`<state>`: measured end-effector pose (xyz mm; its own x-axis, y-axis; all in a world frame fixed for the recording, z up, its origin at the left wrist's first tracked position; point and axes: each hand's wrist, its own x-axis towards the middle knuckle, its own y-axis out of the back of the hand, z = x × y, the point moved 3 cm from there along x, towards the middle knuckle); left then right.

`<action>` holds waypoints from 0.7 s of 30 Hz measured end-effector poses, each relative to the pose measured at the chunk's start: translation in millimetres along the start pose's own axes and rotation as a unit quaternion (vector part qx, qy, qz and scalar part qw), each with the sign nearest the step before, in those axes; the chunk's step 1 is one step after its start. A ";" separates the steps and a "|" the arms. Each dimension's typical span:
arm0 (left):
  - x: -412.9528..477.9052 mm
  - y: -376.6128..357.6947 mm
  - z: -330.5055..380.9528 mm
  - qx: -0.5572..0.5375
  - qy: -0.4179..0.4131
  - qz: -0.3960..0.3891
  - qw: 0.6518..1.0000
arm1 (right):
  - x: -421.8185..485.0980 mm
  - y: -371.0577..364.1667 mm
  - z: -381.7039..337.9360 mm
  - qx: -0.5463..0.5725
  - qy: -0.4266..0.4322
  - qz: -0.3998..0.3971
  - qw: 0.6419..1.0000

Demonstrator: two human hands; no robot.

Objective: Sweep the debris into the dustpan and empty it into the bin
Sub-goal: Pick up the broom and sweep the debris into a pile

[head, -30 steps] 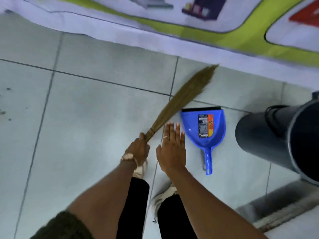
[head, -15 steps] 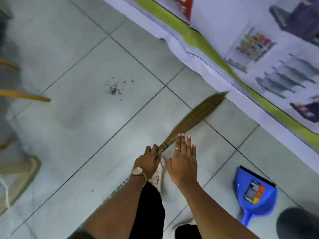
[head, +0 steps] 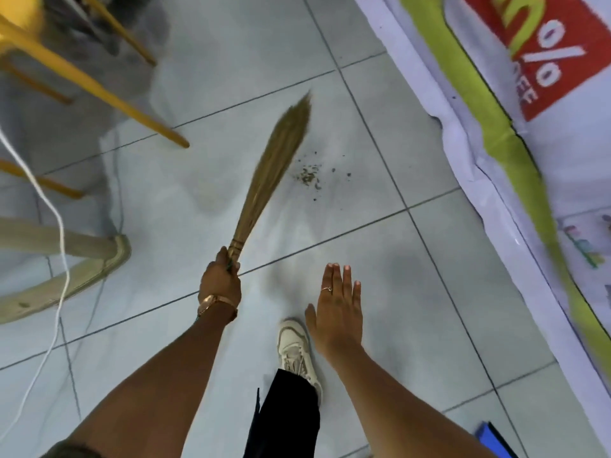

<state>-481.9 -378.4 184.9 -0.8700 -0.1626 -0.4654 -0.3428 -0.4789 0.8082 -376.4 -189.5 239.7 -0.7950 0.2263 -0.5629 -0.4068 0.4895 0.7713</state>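
Note:
My left hand [head: 220, 282] grips the bound end of a straw hand broom [head: 276, 166], whose bristles point up and away over the grey tiles. A small patch of dark debris [head: 309, 176] lies on the floor just right of the bristles. My right hand [head: 335, 305] hovers flat with its fingers stretched out and holds nothing. Only a corner of the blue dustpan [head: 492, 441] shows at the bottom right edge. The bin is out of view.
Yellow chair legs [head: 99, 90] stand at the upper left, a pale curved chair base [head: 62, 279] at the left, and a white cable [head: 56, 252] hangs there. A printed banner [head: 515, 133] lies along the right. My white shoe [head: 296, 352] is on the tiles.
The view has swung left, away from the dustpan and bin. The debris patch is now close in front, right beside the broom bristles. My right hand has moved apart from the left.

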 end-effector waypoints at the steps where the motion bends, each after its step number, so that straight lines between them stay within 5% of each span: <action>1: 8.6 -1.7 -5.2 0.010 0.010 -0.002 1.000 | 13.6 -5.6 -5.1 0.002 -0.005 0.000 1.000; 15: 164.3 -177.1 -53.7 0.010 0.187 0.039 0.981 | 232.8 -118.4 49.7 -0.072 0.025 0.006 0.997; 21: 201.0 -237.0 -38.2 -0.005 0.164 0.023 0.986 | 282.0 -140.2 82.2 -0.125 0.051 0.018 0.991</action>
<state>-562.1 -330.6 -114.0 -0.7220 -0.4544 -0.5218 -0.3012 -0.4725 0.8282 -506.5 -125.2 -51.6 -0.8468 0.1474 -0.5111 -0.4663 0.2568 0.8466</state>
